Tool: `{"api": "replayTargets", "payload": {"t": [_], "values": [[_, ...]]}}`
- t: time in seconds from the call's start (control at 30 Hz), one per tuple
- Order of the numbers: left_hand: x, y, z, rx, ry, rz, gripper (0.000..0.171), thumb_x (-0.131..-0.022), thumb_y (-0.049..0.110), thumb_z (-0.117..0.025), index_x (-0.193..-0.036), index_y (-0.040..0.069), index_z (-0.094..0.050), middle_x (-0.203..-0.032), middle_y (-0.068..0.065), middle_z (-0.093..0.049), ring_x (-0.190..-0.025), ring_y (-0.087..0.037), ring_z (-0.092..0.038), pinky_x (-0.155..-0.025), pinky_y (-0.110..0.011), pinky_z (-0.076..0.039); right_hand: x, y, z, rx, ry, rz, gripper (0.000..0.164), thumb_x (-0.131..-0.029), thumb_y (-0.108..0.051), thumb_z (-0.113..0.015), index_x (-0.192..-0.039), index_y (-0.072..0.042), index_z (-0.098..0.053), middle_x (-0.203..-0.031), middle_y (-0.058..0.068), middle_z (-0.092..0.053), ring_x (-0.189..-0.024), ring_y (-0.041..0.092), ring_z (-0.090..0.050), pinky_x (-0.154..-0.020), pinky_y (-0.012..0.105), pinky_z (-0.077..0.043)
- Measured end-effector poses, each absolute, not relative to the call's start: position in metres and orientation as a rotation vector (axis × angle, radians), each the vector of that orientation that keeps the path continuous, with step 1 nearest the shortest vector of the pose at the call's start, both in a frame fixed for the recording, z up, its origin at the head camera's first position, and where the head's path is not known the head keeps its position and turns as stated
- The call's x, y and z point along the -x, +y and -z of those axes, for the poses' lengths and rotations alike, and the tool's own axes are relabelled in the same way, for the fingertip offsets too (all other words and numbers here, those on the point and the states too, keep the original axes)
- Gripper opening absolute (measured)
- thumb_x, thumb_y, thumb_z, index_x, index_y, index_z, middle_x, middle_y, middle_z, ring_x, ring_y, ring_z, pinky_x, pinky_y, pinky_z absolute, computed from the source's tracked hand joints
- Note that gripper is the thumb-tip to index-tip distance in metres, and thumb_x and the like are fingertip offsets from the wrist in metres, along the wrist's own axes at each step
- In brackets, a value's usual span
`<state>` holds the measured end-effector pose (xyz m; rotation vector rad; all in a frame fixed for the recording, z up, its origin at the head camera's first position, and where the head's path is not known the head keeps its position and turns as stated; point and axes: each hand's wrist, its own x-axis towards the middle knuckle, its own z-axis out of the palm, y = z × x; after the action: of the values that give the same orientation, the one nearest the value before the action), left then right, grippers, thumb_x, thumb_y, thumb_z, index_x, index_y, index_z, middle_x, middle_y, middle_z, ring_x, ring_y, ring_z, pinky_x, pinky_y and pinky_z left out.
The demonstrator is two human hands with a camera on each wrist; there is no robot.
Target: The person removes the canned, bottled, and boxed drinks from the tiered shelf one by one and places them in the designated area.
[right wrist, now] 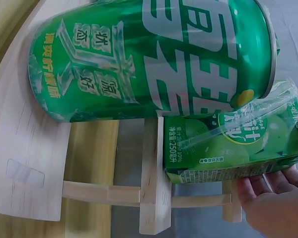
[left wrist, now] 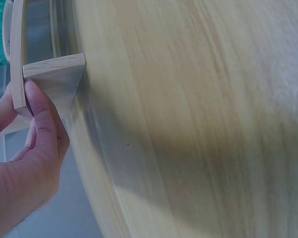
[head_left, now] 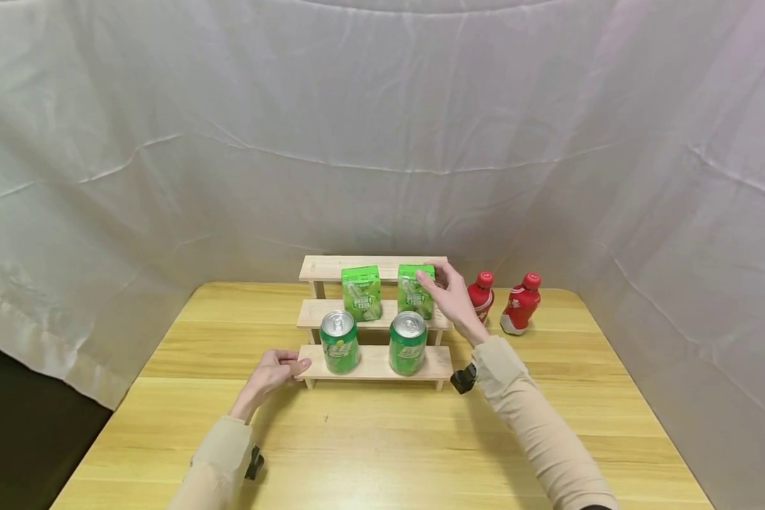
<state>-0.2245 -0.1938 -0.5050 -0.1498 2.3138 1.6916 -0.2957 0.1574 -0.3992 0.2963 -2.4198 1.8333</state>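
A three-step wooden rack stands on the table. My left hand pinches the left end of its lowest step, thumb on top and fingers beneath, as the left wrist view shows. On the middle step are two green juice boxes; my right hand grips the right juice box near its top, while the left juice box stands free. Two green soda cans sit on the lowest step: a left can and a right can. In the right wrist view the right can partly covers the held box.
Two red bottles stand right of the rack: a nearer bottle, partly hidden by my right hand, and a farther-right bottle. The rack's top step lies behind the boxes. A grey curtain surrounds the wooden table.
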Motion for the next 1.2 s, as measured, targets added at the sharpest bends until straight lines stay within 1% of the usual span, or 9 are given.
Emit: {"api": "replayTargets", "payload": {"t": [0.2, 0.43, 0.5, 0.6, 0.73, 0.87, 0.93, 1.1, 1.2], "values": [[0.225, -0.194, 0.505, 0.152, 2.313, -1.697, 0.045, -0.096, 0.012, -0.066, -0.125, -0.019, -0.052, -0.104, -0.018, -0.068, -0.081, -0.013, -0.065, -0.083, -0.035, -0.060, 0.296, 0.156, 0.398, -0.304, -2.417, -1.811, 0.041, -0.101, -0.022, -0.061, -0.134, 0.001, -0.052, -0.131, 0.025, -0.059, -0.126, 0.036, -0.056, -0.111, 0.048, -0.045], [0.224, -0.194, 0.503, 0.164, 2.327, -1.684, 0.045, -0.096, 0.013, -0.066, -0.125, -0.018, -0.052, -0.104, -0.017, -0.067, -0.081, -0.015, -0.064, -0.083, -0.035, -0.059, 0.291, 0.156, 0.394, -0.305, -2.374, -1.805, 0.038, -0.101, -0.020, -0.062, -0.132, 0.000, -0.054, -0.130, 0.025, -0.060, -0.127, 0.036, -0.056, -0.111, 0.050, -0.045], [0.224, -0.194, 0.503, 0.161, 2.332, -1.681, 0.046, -0.096, 0.013, -0.067, -0.125, -0.019, -0.052, -0.104, -0.017, -0.067, -0.082, -0.015, -0.064, -0.082, -0.035, -0.059, 0.289, 0.158, 0.392, -0.294, -2.350, -1.817, 0.039, -0.100, -0.020, -0.063, -0.133, 0.000, -0.055, -0.131, 0.025, -0.060, -0.127, 0.035, -0.055, -0.109, 0.048, -0.046], [0.225, -0.194, 0.502, 0.148, 2.333, -1.683, 0.046, -0.095, 0.014, -0.067, -0.125, -0.019, -0.053, -0.103, -0.018, -0.068, -0.082, -0.015, -0.065, -0.082, -0.035, -0.059, 0.285, 0.164, 0.391, -0.279, -2.321, -1.826, 0.041, -0.100, -0.019, -0.063, -0.135, -0.001, -0.054, -0.132, 0.024, -0.060, -0.124, 0.030, -0.057, -0.104, 0.037, -0.049], [0.225, -0.194, 0.503, 0.139, 2.328, -1.687, 0.046, -0.095, 0.014, -0.067, -0.125, -0.019, -0.053, -0.103, -0.018, -0.069, -0.081, -0.014, -0.065, -0.082, -0.035, -0.059, 0.278, 0.177, 0.392, -0.276, -2.298, -1.780, 0.042, -0.100, -0.018, -0.062, -0.137, 0.001, -0.053, -0.131, 0.023, -0.060, -0.113, 0.014, -0.057, -0.091, 0.017, -0.048], [0.225, -0.194, 0.503, 0.158, 2.333, -1.683, 0.046, -0.095, 0.014, -0.067, -0.125, -0.018, -0.053, -0.103, -0.018, -0.068, -0.081, -0.014, -0.064, -0.082, -0.035, -0.059, 0.270, 0.192, 0.392, -0.266, -2.273, -1.772, 0.041, -0.101, -0.018, -0.062, -0.136, 0.001, -0.052, -0.129, 0.021, -0.058, -0.106, 0.005, -0.054, -0.083, 0.009, -0.048], [0.224, -0.194, 0.503, 0.153, 2.335, -1.679, 0.046, -0.096, 0.015, -0.067, -0.125, -0.019, -0.053, -0.104, -0.019, -0.067, -0.082, -0.015, -0.064, -0.082, -0.035, -0.058, 0.266, 0.201, 0.393, -0.240, -2.258, -1.782, 0.041, -0.101, -0.018, -0.062, -0.135, 0.001, -0.053, -0.127, 0.016, -0.059, -0.105, 0.004, -0.054, -0.082, 0.009, -0.048], [0.223, -0.194, 0.502, 0.141, 2.336, -1.672, 0.048, -0.096, 0.015, -0.067, -0.125, -0.019, -0.052, -0.105, -0.020, -0.067, -0.083, -0.015, -0.063, -0.082, -0.035, -0.058, 0.258, 0.227, 0.400, -0.173, -2.198, -1.805, 0.040, -0.100, -0.014, -0.062, -0.135, 0.003, -0.053, -0.114, -0.009, -0.060, -0.106, -0.001, -0.056, -0.088, 0.009, -0.047], [0.223, -0.194, 0.501, 0.144, 2.339, -1.666, 0.048, -0.096, 0.015, -0.067, -0.125, -0.019, -0.052, -0.105, -0.020, -0.067, -0.083, -0.015, -0.063, -0.083, -0.036, -0.058, 0.254, 0.242, 0.406, -0.153, -2.156, -1.801, 0.038, -0.099, -0.010, -0.061, -0.134, 0.005, -0.053, -0.107, -0.019, -0.060, -0.101, -0.003, -0.056, -0.086, 0.008, -0.047]]}}
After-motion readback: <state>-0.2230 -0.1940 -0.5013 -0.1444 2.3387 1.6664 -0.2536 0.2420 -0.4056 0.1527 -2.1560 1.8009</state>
